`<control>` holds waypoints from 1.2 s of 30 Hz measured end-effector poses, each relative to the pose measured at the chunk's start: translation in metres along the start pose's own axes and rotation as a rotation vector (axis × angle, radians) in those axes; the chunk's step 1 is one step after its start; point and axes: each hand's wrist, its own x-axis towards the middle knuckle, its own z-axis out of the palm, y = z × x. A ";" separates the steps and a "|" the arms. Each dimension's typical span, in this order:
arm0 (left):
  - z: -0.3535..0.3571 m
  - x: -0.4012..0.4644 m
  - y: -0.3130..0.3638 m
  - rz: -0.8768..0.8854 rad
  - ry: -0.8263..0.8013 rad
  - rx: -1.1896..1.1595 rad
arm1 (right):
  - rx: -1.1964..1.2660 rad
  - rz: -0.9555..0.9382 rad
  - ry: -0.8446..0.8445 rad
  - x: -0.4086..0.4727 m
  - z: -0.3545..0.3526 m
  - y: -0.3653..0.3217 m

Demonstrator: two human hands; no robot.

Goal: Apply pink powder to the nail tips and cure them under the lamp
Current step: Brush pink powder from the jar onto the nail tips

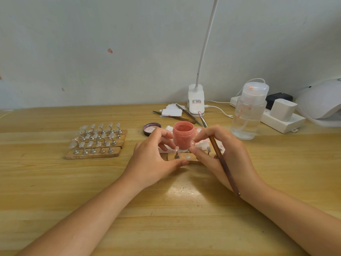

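Pinching a nail tip in its grip, brush tucked alongside, the right hand works before the open pink powder jar while the left hand steadies the small holder; the far-left rack of tips looks untouched and the far-right lamp unused, so I judge most work remains.

My worktop is pale yellow wood with grain stripes. The jar is pink; my brush handle is brown. The lamp is white.

A wooden table carries a nail-tip rack, powder jar, lid, pump bottle, and power strip.
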 end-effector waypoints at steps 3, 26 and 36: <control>0.001 0.002 -0.004 0.000 -0.038 -0.007 | -0.055 -0.048 0.006 0.001 0.001 0.003; 0.000 0.002 -0.008 0.050 -0.044 -0.007 | -0.212 -0.090 -0.073 0.002 0.003 0.007; -0.002 0.000 -0.007 0.023 -0.038 -0.006 | -0.198 0.026 -0.139 0.000 -0.016 0.008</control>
